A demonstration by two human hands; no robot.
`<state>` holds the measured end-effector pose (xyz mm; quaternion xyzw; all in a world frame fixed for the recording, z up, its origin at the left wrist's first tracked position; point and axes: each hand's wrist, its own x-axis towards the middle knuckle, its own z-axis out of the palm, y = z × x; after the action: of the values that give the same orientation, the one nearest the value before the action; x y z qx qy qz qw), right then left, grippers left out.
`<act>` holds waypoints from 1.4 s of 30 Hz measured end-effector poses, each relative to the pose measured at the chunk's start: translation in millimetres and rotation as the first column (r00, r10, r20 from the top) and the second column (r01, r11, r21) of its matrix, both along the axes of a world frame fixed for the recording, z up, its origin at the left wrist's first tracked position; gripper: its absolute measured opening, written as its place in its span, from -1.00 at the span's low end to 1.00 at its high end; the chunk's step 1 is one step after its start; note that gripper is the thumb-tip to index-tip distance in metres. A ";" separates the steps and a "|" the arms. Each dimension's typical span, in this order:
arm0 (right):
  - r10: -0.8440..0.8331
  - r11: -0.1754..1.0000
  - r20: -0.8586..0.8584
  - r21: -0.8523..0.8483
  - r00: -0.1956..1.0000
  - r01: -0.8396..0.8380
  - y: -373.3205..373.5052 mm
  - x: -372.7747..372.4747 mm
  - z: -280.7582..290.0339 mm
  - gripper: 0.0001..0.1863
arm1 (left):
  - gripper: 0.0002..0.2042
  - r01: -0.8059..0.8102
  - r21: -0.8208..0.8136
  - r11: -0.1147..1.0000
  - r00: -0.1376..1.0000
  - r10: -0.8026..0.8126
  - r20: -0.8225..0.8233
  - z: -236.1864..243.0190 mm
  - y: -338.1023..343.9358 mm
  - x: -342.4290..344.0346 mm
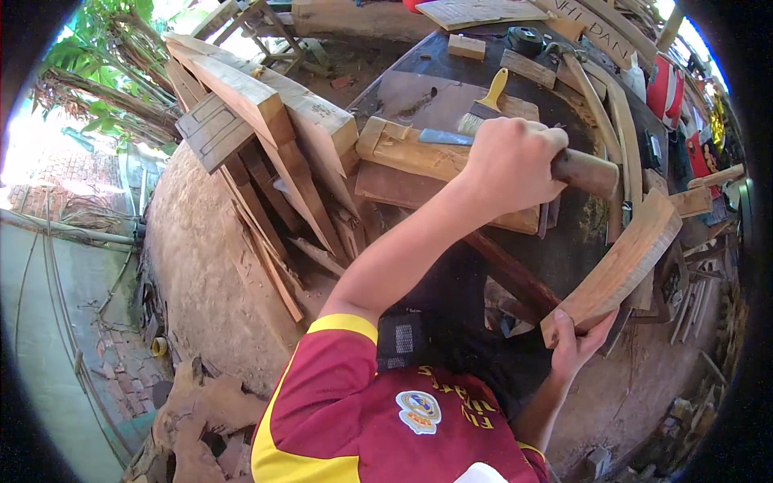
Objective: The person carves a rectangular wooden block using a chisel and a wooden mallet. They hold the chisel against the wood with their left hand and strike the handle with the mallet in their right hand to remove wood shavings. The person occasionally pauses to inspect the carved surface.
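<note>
My left hand point(511, 165) is closed in a fist over the workbench. Out of its right side sticks a thick round wooden handle point(592, 174); a flat blue-grey blade point(444, 138) on its other side looks like part of the same chisel. Beneath the blade lies a squared timber point(403, 153) with a notch near its left end. My right hand point(576, 342) grips the lower end of a curved piece of wood point(618, 266), thumb on its face, held tilted off the bench's right side. A brush point(486, 103) with a yellow handle rests just beyond my left fist.
Long thick beams point(241, 88) lean at the left, beside a small wooden block point(214, 131). A tape measure point(526, 40), a hammer point(592, 101) and offcuts point(466, 47) lie on the dark bench point(576, 209). A gnarled stump point(193, 419) stands lower left.
</note>
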<state>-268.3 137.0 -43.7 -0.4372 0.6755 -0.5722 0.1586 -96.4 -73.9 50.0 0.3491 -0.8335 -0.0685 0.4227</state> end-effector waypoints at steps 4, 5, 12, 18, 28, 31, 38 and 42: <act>-0.001 1.000 -0.010 -0.015 1.000 0.001 0.2 3.0 3.4 -0.14 | -0.74 -0.052 0.003 0.999 0.999 0.052 0.015 -4.5 -3.2 7.2; 0.001 1.000 -0.010 -0.007 1.000 -0.001 0.2 3.1 4.1 -0.14 | -0.74 -0.071 0.009 0.997 0.997 0.070 0.024 -5.2 -4.4 8.7; -0.020 1.000 -0.016 -0.001 1.000 0.020 0.1 5.3 4.3 -0.13 | -0.75 -0.142 0.049 0.989 0.987 0.138 0.078 -7.0 -3.7 7.5; -0.011 1.000 -0.001 0.018 1.000 0.011 -0.2 -0.4 12.0 -0.11 | -0.75 -0.196 0.029 0.980 0.979 0.195 0.051 -11.5 -9.5 3.8; -0.529 0.745 0.190 -0.362 0.827 0.560 -44.6 -3.9 65.3 -0.12 | -0.77 -0.150 0.019 0.988 0.989 0.150 -0.002 -12.0 -8.2 5.8; -0.360 0.929 -0.381 -0.234 0.852 0.287 -54.1 37.0 56.8 -0.20 | -0.77 -0.145 0.031 0.989 0.989 0.143 0.041 -13.0 -6.3 7.7; -0.348 0.932 -0.454 -0.264 0.820 0.249 -36.5 -9.8 61.3 -0.16 | -0.78 -0.181 0.061 0.982 0.983 0.180 0.022 -9.6 -7.3 14.5; -0.352 0.848 0.060 -0.403 0.934 0.345 -55.4 1.2 80.7 -0.15 | -0.78 -0.178 0.046 0.983 0.982 0.180 -0.056 -3.5 -9.7 7.3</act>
<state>-267.2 81.6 37.1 -0.3353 0.6107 -0.7157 -0.0478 -89.1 -83.7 46.5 0.4288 -0.7841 -0.0575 0.4449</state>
